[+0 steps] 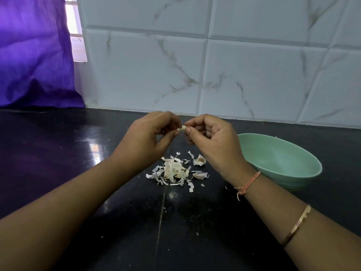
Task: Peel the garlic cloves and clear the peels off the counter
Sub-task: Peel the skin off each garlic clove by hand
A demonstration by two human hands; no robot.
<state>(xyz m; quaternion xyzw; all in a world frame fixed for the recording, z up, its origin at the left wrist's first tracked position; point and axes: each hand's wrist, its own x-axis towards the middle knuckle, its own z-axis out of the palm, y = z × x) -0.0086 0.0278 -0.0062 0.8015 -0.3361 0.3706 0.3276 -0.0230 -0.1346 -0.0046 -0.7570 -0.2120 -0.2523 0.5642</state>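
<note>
While the peels [172,172] are lying heaped on the counter [58,153] just below, the left hand [148,137] and right hand [211,139] are both pinching one garlic clove [181,128] aloft between fingertips, seemingly so skin drops onto that heap beside the green bowl [281,161].

peels [173,172] on counter [58,153], bowl [283,163] right

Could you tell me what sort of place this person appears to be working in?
Most likely a home kitchen: a glossy black counter backed by marble-look wall tiles, with garlic peels heaped near a green bowl.
</note>
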